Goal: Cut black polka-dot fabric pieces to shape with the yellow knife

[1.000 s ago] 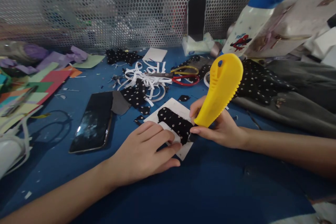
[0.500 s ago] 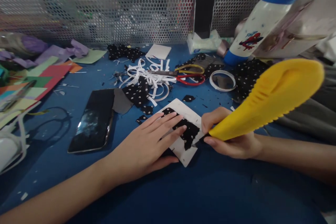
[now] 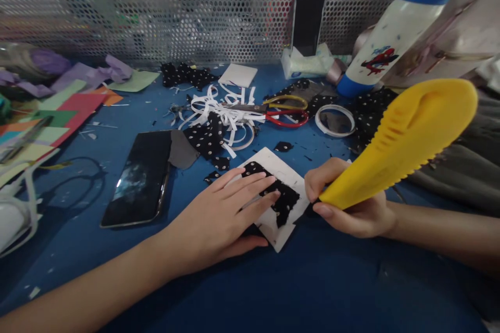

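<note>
My left hand (image 3: 219, 218) lies flat with fingers stretched out, pressing a piece of black dotted fabric (image 3: 287, 200) onto a white card (image 3: 283, 169) on the blue table (image 3: 312, 286). My right hand (image 3: 349, 203) is closed round the narrow end of a big yellow plastic cutter (image 3: 406, 135), whose tip sits at the right edge of the card and fabric. The cutter's broad handle slants up to the right.
A black phone (image 3: 140, 177) lies left of the card. Behind are white paper strips (image 3: 222, 112), scissors (image 3: 281, 109), a tape ring (image 3: 335, 120), dotted fabric scraps (image 3: 185, 75), coloured paper (image 3: 74, 109), a standing phone (image 3: 308, 18), a bottle (image 3: 386, 36) and grey cloth (image 3: 464, 166).
The yellow cutter tipped from nearly upright to slanting right. My left hand slid forward, fingers stretching over the fabric. The view shifted slightly.
</note>
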Demonstrator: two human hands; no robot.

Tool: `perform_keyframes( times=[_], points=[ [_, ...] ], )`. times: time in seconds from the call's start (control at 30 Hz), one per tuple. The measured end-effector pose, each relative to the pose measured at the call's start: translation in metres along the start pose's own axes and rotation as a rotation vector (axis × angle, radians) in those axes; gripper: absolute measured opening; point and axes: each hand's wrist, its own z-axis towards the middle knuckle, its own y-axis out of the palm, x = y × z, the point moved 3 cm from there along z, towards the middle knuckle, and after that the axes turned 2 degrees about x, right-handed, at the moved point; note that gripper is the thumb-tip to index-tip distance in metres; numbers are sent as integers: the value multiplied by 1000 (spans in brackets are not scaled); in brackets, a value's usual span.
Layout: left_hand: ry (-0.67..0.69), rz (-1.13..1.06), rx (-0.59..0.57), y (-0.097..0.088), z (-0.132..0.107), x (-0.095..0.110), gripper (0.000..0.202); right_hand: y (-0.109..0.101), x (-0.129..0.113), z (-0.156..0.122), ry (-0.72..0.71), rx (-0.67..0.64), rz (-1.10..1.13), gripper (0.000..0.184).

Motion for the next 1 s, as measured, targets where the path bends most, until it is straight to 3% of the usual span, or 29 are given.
perform_keyframes(
  times=[0.37,0.8,1.0],
  points=[
    [-22,24,-46,2,10,-6,69,1,3,3,-40,41,-48,16],
    [11,59,34,3,13,11,61,2,-4,-1,-107,32,-73,15],
    [0,27,41,4,9,13,55,4,-7,0,-62,-3,-108,17]
  ],
)
